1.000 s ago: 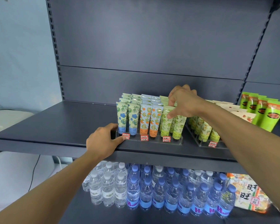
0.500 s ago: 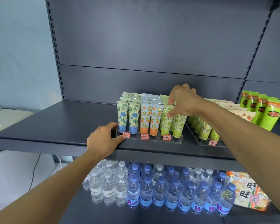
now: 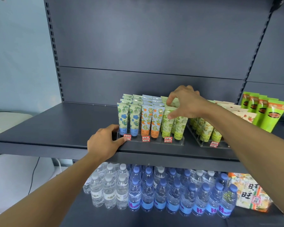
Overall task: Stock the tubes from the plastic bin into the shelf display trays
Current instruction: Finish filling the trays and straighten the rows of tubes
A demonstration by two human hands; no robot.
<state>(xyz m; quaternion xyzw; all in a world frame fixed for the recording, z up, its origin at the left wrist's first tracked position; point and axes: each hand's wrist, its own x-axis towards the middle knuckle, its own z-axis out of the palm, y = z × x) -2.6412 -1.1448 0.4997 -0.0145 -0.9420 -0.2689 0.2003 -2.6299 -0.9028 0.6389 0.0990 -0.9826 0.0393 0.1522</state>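
Observation:
A clear display tray (image 3: 179, 142) stands on the dark shelf (image 3: 56, 126), filled with upright tubes: blue-flower tubes (image 3: 129, 118) on the left, orange-fruit tubes (image 3: 152, 122) in the middle, green tubes (image 3: 168, 123) on the right. My left hand (image 3: 103, 143) grips the tray's front left corner, thumb at the price label. Over the green rows, my right hand (image 3: 185, 102) has its thumb touching the front green tube and its fingers spread above the tubes behind. A second tray (image 3: 208, 145) with yellow-green tubes stands to the right, partly hidden by my right forearm. The plastic bin is out of view.
Tall green tubes (image 3: 266, 112) and white packets (image 3: 243, 113) stand at the shelf's right end. The lower shelf holds several water bottles (image 3: 154, 190) and a snack bag (image 3: 251, 194). The left half of the dark shelf is bare.
My right hand's fingers have loosened and spread over the green tubes, thumb sliding down the front one. My left hand stays on the tray corner.

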